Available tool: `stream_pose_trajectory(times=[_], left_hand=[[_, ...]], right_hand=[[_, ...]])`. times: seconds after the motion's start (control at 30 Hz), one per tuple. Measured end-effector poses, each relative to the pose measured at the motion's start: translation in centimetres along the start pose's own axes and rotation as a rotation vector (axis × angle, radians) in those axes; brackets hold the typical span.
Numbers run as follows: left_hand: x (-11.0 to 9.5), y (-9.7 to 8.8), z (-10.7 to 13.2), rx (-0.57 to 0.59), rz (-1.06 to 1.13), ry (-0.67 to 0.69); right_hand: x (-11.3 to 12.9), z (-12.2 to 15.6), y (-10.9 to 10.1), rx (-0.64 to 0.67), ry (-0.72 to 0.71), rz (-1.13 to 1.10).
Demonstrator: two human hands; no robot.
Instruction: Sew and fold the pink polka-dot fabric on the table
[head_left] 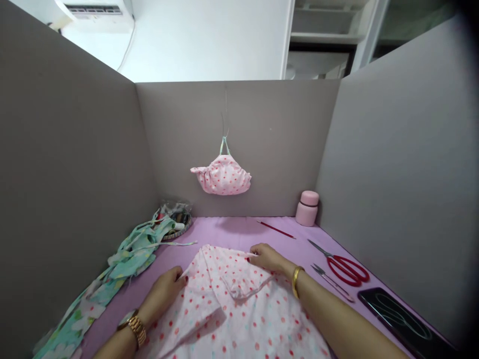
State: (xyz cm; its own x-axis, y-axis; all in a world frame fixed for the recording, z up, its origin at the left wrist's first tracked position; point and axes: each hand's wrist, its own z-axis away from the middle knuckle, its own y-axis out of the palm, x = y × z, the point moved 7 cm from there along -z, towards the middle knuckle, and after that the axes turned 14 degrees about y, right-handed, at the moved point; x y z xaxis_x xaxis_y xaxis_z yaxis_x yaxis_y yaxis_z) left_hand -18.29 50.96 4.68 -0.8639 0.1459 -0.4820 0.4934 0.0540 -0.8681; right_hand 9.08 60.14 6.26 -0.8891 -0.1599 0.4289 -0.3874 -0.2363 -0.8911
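Observation:
A white cloth with red dots [239, 309] lies spread on the lilac table cover [224, 229] in front of me. My left hand [166, 289], a gold watch on its wrist, pinches the cloth's left edge with closed fingers. My right hand [267, 258], a gold bangle on its wrist, rests on the cloth's far edge with its fingers curled down onto the fabric. A loose strip of the same cloth [250, 289] lies between my hands.
A small dotted fabric pouch [222, 174] hangs on a thread from the grey back partition. A pink jar [307, 208], red pencil [276, 229], red scissors [346, 268], thread snips [331, 281] and a dark phone [400, 319] lie right. Green floral fabric [123, 264] and a thread basket [175, 222] lie left.

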Motion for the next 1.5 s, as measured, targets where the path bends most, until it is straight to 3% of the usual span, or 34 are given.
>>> stream_pose_trajectory(times=[0.1,0.23,0.37,0.47,0.63,0.7,0.77,0.83,1.0,1.1,1.17,1.33,1.43,1.5], left_hand=[[-1.8,-1.0,-2.1,-0.047,-0.022,0.064],[-4.3,-2.7,-6.5,-0.123,-0.08,0.116],[-4.5,-2.9,-8.8,-0.161,-0.112,0.079],[-2.1,-2.9,-5.7,-0.192,-0.113,0.064],[5.5,-4.6,6.0,-0.246,-0.064,-0.118],[7.0,-5.0,9.7,-0.237,0.033,-0.196],[6.8,-4.5,11.7,-0.193,0.162,-0.256],[4.9,-4.0,11.9,-0.145,0.225,-0.217],[-1.2,-3.8,10.1,-0.085,0.111,0.123],[-2.7,-3.1,10.1,0.044,0.059,0.243],[-2.9,-2.9,10.2,0.097,-0.003,0.289],[-1.8,-3.2,9.8,0.132,-0.134,0.322],[-1.7,-3.1,10.0,0.086,-0.174,0.32],[-3.0,-2.2,10.8,-0.004,-0.188,0.365]], right_hand=[[-1.2,0.3,-2.1,-0.116,0.018,-0.063],[-3.5,-0.2,-5.7,-0.302,0.095,-0.133],[-6.5,-0.2,-7.7,-0.458,0.228,-0.175],[-9.3,2.1,-7.6,-0.535,0.272,-0.2],[-14.2,9.4,-4.7,-0.48,0.309,-0.245],[-14.9,12.1,-3.6,-0.442,0.314,-0.263],[-13.9,14.1,-3.2,-0.456,0.262,-0.247],[-11.0,15.2,-3.0,-0.472,0.124,-0.195],[0.1,15.9,0.3,-0.184,-0.256,-0.111],[5.2,15.5,2.5,-0.086,-0.331,-0.09],[7.1,14.8,3.9,-0.057,-0.341,-0.084],[8.2,13.7,5.4,-0.054,-0.328,-0.101],[6.7,14.4,3.9,-0.114,-0.264,-0.134],[4.8,15.8,2.0,-0.205,-0.192,-0.168]])
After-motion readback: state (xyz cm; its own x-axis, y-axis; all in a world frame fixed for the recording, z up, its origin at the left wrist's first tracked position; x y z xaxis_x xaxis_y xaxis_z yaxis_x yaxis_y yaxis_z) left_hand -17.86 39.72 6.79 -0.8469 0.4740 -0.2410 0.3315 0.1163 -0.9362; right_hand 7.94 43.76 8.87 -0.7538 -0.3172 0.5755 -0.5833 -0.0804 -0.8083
